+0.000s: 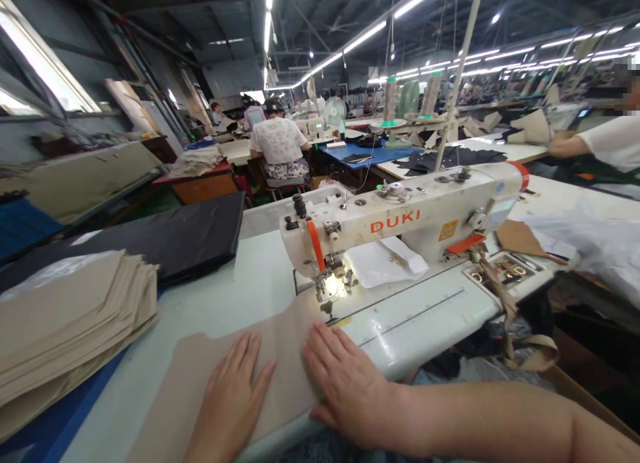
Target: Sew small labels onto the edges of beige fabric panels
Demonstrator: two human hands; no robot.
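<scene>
A beige fabric panel (190, 370) lies flat on the pale sewing table, its far end reaching the lit needle area of a white sewing machine (400, 213). My left hand (235, 390) rests flat on the panel, fingers stretched out and thumb apart. To its right, my right hand (345, 383) lies flat at the panel's right edge, fingertips just short of the presser foot (327, 306). Its fingers are straight and side by side, with the thumb near the table's front edge. A white sheet of paper (385, 263) sits under the machine arm.
A stack of beige panels (75, 330) stands at the left beside a black folded sheet (175, 240). Small metal parts fill a tray (505, 270) at the right, with a tan strap (507, 310) hanging over it. Other people sit farther off, ahead and at the right.
</scene>
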